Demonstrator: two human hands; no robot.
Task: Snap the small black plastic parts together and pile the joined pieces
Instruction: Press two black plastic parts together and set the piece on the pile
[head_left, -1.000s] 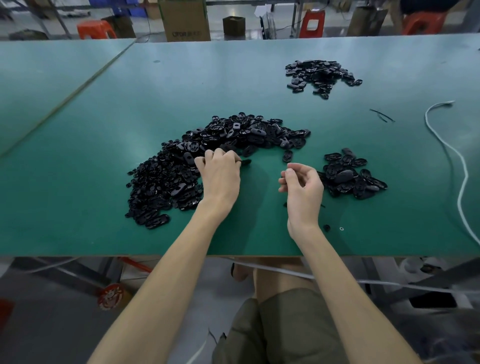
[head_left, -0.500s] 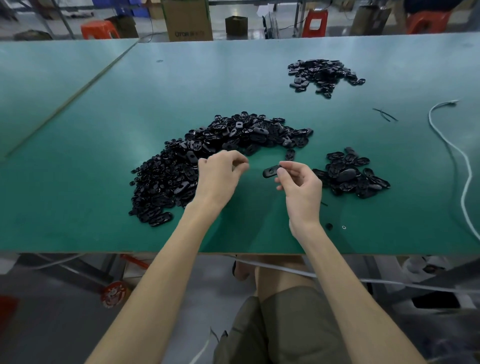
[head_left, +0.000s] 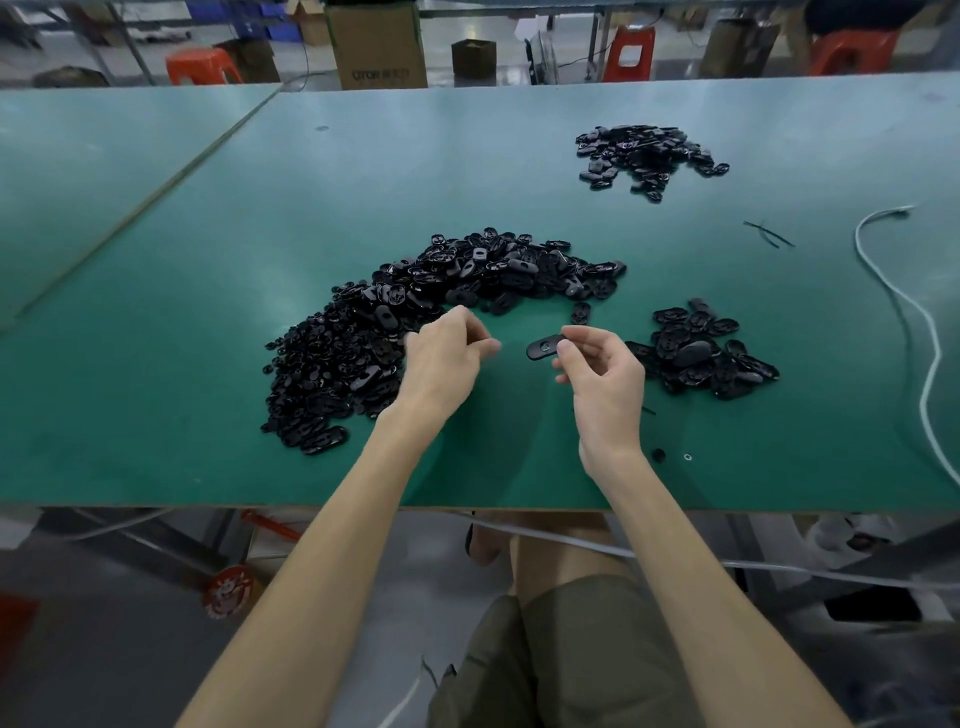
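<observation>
Change: left hand (head_left: 447, 358) now off left heap of small black plastic parts (head_left: 358, 358), curled, contents unclear | right hand (head_left: 605, 374) pinches oval black plastic part (head_left: 543, 347) | hands apart, snap likely next

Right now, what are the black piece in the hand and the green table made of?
The black piece pinched by the right hand looks like hard moulded plastic, smooth and slightly shiny: light glints on its rounded edge. The table looks like board under a dull green covering, perhaps rubber or laminate; its brownish front edge hints at wood.
</observation>
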